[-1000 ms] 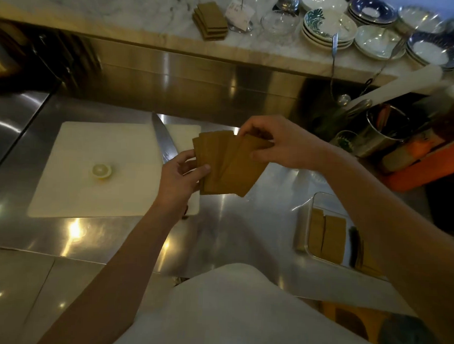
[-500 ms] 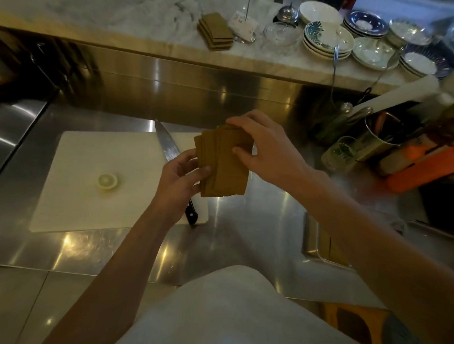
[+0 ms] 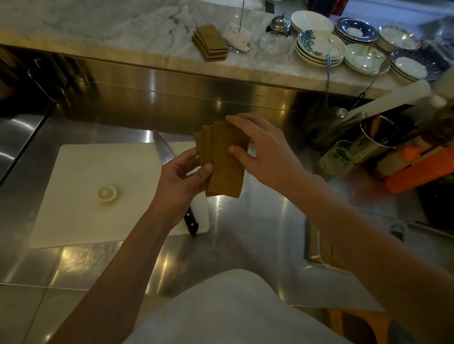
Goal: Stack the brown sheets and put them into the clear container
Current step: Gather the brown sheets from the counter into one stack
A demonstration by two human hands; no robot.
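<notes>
A bunch of brown sheets (image 3: 224, 166) is held upright above the steel counter, slightly fanned at its left edge. My left hand (image 3: 180, 181) grips the lower left side of the sheets with thumb and fingers. From the top and right, my right hand (image 3: 260, 150) presses against the same sheets with fingers on the upper edge. The clear container (image 3: 314, 248) sits low on the right, mostly hidden under my right forearm. Another pile of brown sheets (image 3: 210, 45) lies on the marble shelf behind.
A white cutting board (image 3: 91, 193) with a lemon slice (image 3: 106, 193) and a knife (image 3: 167, 154) lies left of my hands. Stacked plates (image 3: 320, 46), a glass (image 3: 335, 157), a metal utensil holder (image 3: 376, 141) and an orange object (image 3: 424, 167) crowd the right side.
The widely fanned sheets have been pushed together into a tighter bunch. My right hand moved left over them, and my forearm now covers the container.
</notes>
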